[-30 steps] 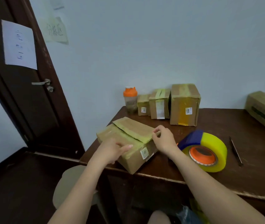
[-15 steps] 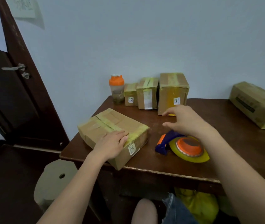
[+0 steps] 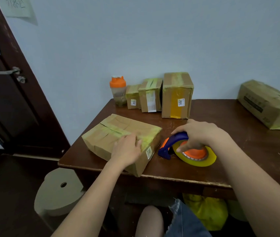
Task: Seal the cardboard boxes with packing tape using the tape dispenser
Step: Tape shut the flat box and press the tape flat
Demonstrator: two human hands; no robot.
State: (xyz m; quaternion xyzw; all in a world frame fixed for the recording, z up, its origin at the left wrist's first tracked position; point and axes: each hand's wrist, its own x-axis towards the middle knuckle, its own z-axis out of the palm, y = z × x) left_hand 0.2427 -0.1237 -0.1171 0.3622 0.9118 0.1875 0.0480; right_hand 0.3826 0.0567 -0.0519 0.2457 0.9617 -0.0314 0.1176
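A flat cardboard box (image 3: pixel 112 134) with yellowish tape on its closed flaps lies at the table's near left corner. My left hand (image 3: pixel 127 149) rests flat on its top near the right end. To its right lies the tape dispenser (image 3: pixel 178 144), blue-handled with an orange hub and a yellow tape roll (image 3: pixel 202 159). My right hand (image 3: pixel 199 134) curls over the blue handle from above, its fingers reaching down onto the roll.
Three taped boxes (image 3: pixel 177 94) and an orange-lidded shaker bottle (image 3: pixel 118 90) stand at the back of the brown table (image 3: pixel 238 151). A long box (image 3: pixel 269 103) lies at the far right. A stool (image 3: pixel 59 192) stands below left, beside a dark door (image 3: pixel 7 100).
My right hand left the box flap, which now lies shut, and came down onto the tape dispenser. My left hand stayed on the box. The view shifted left and down.
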